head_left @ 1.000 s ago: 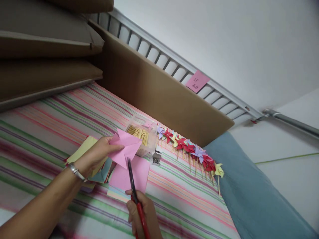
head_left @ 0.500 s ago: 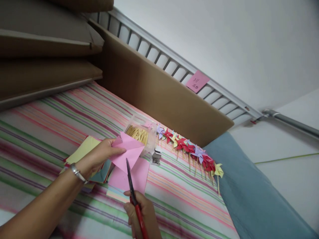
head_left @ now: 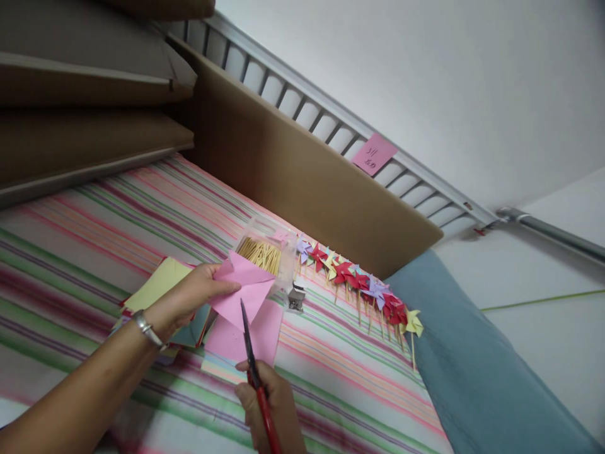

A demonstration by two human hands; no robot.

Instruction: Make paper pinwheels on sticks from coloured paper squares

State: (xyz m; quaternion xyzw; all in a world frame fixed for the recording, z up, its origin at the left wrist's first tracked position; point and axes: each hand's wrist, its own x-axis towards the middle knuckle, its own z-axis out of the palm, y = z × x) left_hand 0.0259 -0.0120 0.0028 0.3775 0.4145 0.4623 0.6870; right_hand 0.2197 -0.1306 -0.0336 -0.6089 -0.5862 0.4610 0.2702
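My left hand (head_left: pixel 201 290), with a silver bracelet at the wrist, pinches a pink square of paper (head_left: pixel 246 287) that has slits cut in it. Below it, my right hand (head_left: pixel 271 403) is closed around red-handled scissors (head_left: pixel 255 372), their dark blades pointing up at the lower edge of the paper. Whether the blade tips touch the paper I cannot tell. Under the held sheet lies more pink paper (head_left: pixel 267 334). Beside my left forearm is a stack of coloured paper (head_left: pixel 161 284), yellow on top. A clear plastic box (head_left: pixel 288 261) of thin wooden sticks (head_left: pixel 259 255) stands just behind.
A row of paper pinwheels (head_left: pixel 354 280) on sticks lies along the cardboard panel (head_left: pixel 302 170). A small open box (head_left: pixel 296 297) sits beside the stick box. Striped cloth (head_left: pixel 331 359) covers the surface. Stacked cardboard (head_left: pixel 94 139) rises at left; a pink note (head_left: pixel 375 154) hangs on the radiator.
Both hands keep their grip and almost the same place. The scissors and the pink paper have shifted only very slightly.
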